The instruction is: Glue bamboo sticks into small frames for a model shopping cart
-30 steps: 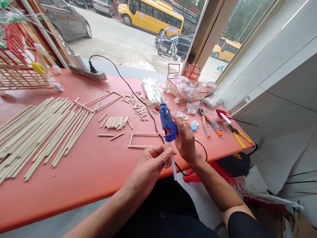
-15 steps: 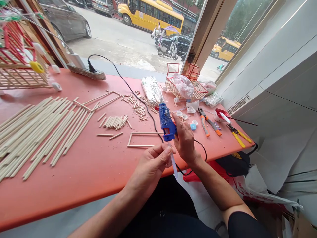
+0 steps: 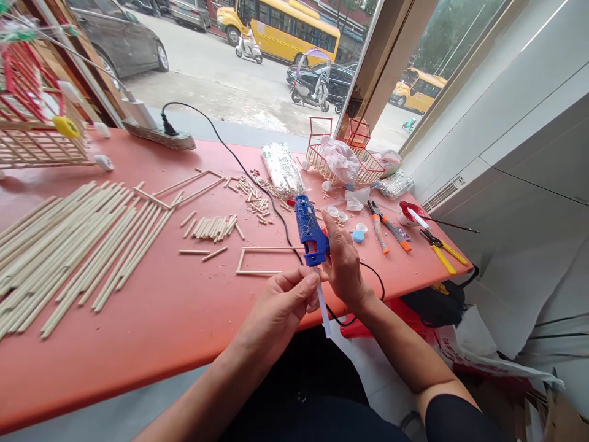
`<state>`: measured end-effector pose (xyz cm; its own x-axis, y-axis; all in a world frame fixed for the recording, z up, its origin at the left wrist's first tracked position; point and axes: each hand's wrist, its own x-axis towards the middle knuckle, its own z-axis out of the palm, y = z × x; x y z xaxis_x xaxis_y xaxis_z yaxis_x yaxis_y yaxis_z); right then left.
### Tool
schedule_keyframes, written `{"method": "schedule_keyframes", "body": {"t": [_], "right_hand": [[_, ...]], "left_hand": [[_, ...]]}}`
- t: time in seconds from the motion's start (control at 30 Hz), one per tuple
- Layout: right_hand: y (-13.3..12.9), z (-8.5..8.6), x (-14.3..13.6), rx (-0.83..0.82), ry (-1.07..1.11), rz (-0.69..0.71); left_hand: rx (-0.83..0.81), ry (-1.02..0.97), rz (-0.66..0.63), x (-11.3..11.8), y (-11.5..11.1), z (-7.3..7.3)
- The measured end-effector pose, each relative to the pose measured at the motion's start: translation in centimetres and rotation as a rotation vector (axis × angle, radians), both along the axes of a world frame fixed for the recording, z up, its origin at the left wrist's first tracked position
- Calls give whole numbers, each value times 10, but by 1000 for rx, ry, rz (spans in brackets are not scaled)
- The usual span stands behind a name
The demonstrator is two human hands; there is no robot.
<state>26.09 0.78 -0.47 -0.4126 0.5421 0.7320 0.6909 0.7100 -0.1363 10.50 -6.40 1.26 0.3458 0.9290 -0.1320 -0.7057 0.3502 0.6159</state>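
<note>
Holding blue glue gun (image 3: 309, 228) in right hand (image 3: 345, 261), up over near edge of red table (image 3: 161, 356). Right-hand grip closed round the gun's handle side; fingers mostly hidden. Left hand (image 3: 292, 294) just below and left of it, thumb and index finger pinching translucent glue stick (image 3: 324, 310) right behind the gun's rear end.

Gun's long axis runs away from the person, leaning slightly left at the far end. Nozzle end points away, toward near end of foil packet (image 3: 281, 169); contact there, cannot tell. Rear end faces the person. Glue stick roughly in line with the body, free end sticking out past left-hand pinch, toward the person, slanting slightly right.

Left of the grip: rectangular wooden frame (image 3: 271, 248) close by, long sides crosswise, right end hidden behind gun and hands. Beyond it, short sticks (image 3: 214, 228); far left, long sticks (image 3: 92, 258), near ends fanning toward the person. Right of the grip: light-blue cap (image 3: 358, 236) near, then orange-handled pliers (image 3: 380, 236), yellow-handled pliers (image 3: 444, 261) farthest out. Beyond the grip, farther right: red-and-wood stick model (image 3: 372, 166).
</note>
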Motion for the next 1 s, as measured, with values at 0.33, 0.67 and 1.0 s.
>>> {"method": "schedule_keyframes", "body": {"t": [0.33,0.67,1.0], "right_hand": [[-1,-8,4,4,-55,-67],[-4,2,3,87,-65,-46],[-4,-1,8,59,-88,-56]], "left_hand": [[21,49,-21,3,-12,0],[-84,-42,24,8,-18,6],[-79,-40,42,8,-13,5]]}}
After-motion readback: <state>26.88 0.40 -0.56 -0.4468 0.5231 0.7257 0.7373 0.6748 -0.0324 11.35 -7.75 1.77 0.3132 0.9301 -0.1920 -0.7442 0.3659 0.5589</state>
